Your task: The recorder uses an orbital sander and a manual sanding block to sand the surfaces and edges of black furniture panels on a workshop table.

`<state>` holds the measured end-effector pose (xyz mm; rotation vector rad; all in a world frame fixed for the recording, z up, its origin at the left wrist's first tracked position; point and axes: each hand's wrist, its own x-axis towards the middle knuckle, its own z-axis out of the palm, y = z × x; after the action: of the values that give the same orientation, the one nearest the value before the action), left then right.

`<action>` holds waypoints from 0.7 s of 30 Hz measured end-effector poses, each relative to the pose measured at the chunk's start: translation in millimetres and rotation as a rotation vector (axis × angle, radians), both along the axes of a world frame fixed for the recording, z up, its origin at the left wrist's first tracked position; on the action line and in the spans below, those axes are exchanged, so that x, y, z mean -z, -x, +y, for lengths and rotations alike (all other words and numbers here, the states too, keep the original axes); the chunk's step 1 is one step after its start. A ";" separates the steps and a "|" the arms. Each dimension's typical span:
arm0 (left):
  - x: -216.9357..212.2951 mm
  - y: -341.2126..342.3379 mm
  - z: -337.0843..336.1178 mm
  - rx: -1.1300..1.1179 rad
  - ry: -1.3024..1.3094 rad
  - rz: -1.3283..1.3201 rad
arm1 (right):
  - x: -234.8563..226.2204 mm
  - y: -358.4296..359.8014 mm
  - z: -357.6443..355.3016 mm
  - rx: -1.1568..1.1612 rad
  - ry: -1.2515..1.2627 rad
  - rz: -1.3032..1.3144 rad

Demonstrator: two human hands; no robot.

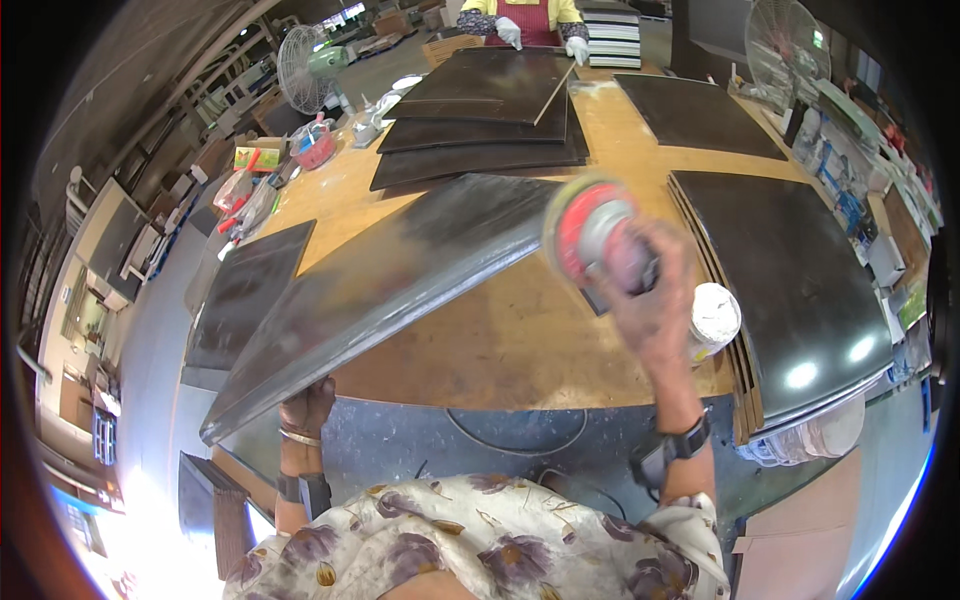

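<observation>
Two hands at work: left hand (pixel 306 408) has its fingers clamped on the near edge of a dark board (pixel 375 290), tilted above the tabletop (pixel 520 340). Right hand (pixel 650 300) fingers wrapped tight on a red-disc sander (pixel 590 228), disc meeting the board's far corner; white tub (pixel 714 318) just beside them.

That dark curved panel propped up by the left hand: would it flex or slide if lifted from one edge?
The dark curved panel likely stays stiff: it keeps its bow while the left hand supports only its near edge. It looks thin and wide, so probably awkward rather than heavy. Its dusty sheen suggests a slick surface; the far edge resting on the workbench could skid.
</observation>
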<state>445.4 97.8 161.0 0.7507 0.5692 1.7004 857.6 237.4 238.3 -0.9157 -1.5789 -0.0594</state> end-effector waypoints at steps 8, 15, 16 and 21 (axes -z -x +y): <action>2.4 5.1 3.1 0.028 -0.001 0.023 | 13.4 -31.0 22.5 0.019 0.042 0.122; 5.1 6.3 3.4 0.040 -0.038 0.058 | 3.0 55.4 -42.9 -0.168 -0.080 -0.105; 4.8 5.9 3.5 0.069 -0.077 0.085 | 1.5 68.1 -51.4 -0.208 -0.127 -0.115; 4.0 4.1 1.9 -0.034 0.025 0.141 | 5.3 99.9 -76.4 -0.325 -0.157 -0.259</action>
<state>441.3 99.7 157.0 0.8525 0.7027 1.6771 757.7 160.9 233.0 -0.5364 -1.9181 -0.0730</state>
